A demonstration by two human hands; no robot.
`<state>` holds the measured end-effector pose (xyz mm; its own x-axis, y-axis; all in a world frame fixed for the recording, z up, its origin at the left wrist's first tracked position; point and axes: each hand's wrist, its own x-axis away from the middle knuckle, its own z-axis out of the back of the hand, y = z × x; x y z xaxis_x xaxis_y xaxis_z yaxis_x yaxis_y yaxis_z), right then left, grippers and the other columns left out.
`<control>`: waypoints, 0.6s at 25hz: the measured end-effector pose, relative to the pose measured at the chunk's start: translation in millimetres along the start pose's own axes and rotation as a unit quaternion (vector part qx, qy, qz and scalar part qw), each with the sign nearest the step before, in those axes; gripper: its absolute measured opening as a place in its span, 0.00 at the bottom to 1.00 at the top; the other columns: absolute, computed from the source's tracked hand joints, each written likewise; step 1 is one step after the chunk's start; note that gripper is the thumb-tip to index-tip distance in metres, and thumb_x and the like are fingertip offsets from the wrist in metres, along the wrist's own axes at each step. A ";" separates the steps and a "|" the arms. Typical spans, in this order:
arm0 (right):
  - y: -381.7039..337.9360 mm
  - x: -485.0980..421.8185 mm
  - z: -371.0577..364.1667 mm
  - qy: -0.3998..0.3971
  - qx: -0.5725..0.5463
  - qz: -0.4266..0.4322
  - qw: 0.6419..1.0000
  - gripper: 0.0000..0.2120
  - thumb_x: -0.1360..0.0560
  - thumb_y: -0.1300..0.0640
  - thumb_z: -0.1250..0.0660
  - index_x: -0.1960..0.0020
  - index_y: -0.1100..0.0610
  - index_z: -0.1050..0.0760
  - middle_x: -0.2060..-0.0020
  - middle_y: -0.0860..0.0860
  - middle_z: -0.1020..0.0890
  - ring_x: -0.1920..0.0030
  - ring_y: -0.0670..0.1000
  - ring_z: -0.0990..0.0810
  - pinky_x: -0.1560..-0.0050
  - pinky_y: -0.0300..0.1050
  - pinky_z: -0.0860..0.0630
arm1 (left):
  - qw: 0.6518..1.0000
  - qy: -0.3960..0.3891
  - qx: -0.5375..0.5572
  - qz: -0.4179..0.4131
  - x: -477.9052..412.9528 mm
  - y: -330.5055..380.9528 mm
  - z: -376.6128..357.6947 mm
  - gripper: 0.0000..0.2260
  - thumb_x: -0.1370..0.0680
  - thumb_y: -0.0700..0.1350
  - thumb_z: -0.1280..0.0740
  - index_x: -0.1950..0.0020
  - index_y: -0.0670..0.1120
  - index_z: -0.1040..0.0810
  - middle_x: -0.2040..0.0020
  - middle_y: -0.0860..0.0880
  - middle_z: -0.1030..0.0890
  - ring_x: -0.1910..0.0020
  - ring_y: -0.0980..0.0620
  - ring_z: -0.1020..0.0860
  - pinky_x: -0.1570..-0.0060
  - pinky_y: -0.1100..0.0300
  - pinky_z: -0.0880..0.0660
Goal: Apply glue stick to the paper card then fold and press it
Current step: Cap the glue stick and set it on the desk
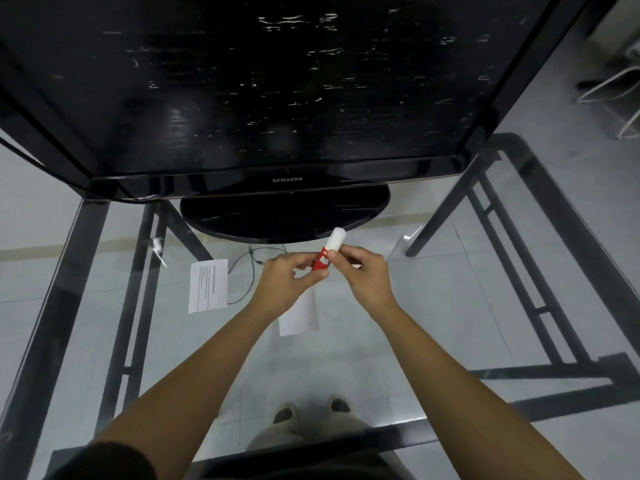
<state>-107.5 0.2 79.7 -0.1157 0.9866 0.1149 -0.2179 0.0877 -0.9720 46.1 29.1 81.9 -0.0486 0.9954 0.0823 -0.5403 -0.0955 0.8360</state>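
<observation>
Glass tabletop [433, 306] on a black metal frame fills my view, with pale floor tiles showing through it and a black Samsung television [277, 98] standing on its oval base [284, 216] at twelve o'clock. At nine o'clock from the hands, a printed sheet [208, 285] lies flat on the glass, well apart from the work, with a thin black cable [242, 268] curling just beside its right edge. My left hand [287, 282] pinches the red body of the glue stick [325, 256] between thumb and fingertips. The stick is held in the air above the table, tilted with its white end toward one o'clock. My right hand [367, 275] closes its fingers on the stick near where red meets white; I cannot tell whether the cap is on. Below both hands, at six o'clock, the white paper card [299, 317] lies flat on the glass, its upper part hidden by my left hand. My feet [311, 410] show through the glass.
</observation>
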 end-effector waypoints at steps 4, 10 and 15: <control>7.1 -18.6 11.1 -0.012 0.052 0.028 0.998 0.17 0.29 0.48 0.30 0.42 0.51 0.22 0.50 0.45 0.18 0.54 0.42 0.21 0.53 0.33 0.28 | 0.999 -0.021 -0.014 -0.040 -35.2 -1.0 -8.0 0.09 0.29 0.46 0.27 0.51 0.46 0.20 0.60 0.53 0.18 0.64 0.65 0.23 0.62 0.78 0.31; 75.1 -15.6 32.2 0.014 0.369 0.028 0.929 0.31 0.23 0.43 0.41 0.27 0.59 0.44 0.27 0.56 0.38 0.28 0.55 0.39 0.31 0.45 0.42 | 0.997 -0.054 -0.054 -0.024 -83.9 -23.7 -32.1 0.11 0.30 0.45 0.26 0.50 0.44 0.22 0.58 0.53 0.20 0.64 0.66 0.24 0.64 0.82 0.34; 116.3 -7.4 30.6 -0.049 0.495 -0.017 0.867 0.30 0.20 0.43 0.55 0.25 0.57 0.58 0.24 0.54 0.54 0.24 0.52 0.56 0.28 0.47 0.59 | 0.994 -0.083 -0.059 -0.031 -96.3 -40.2 -51.4 0.13 0.29 0.45 0.27 0.48 0.42 0.22 0.57 0.52 0.20 0.64 0.65 0.23 0.63 0.82 0.33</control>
<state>-161.7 -1.1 -27.9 -0.1631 0.9653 0.2041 -0.9426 -0.0913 -0.3212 29.3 -62.7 12.5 0.1223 0.9842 0.1283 -0.6332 -0.0222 0.7736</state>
